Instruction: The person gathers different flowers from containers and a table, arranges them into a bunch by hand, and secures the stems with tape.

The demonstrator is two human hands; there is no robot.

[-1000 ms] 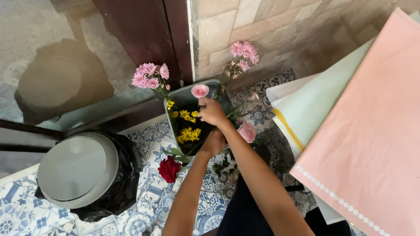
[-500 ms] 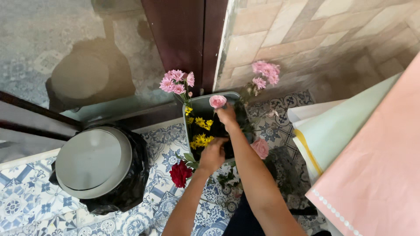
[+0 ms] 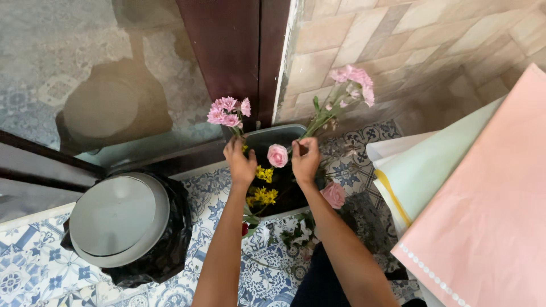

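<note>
Both hands reach into 1 grey bucket [image 3: 273, 136] by the far wall. The left hand [image 3: 240, 164] pinches a pink stem cluster [image 3: 229, 111]; the right hand [image 3: 306, 160] pinches another [image 3: 354, 79]. Between them sit 2 pink roses [image 3: 277, 155]. 1 lidded bin [image 3: 120, 220] stands left.

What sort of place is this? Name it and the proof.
Likely a florist's work corner: a dark bucket of cut flowers on patterned floor tiles, sheets of wrapping paper, a lidded bin.
</note>
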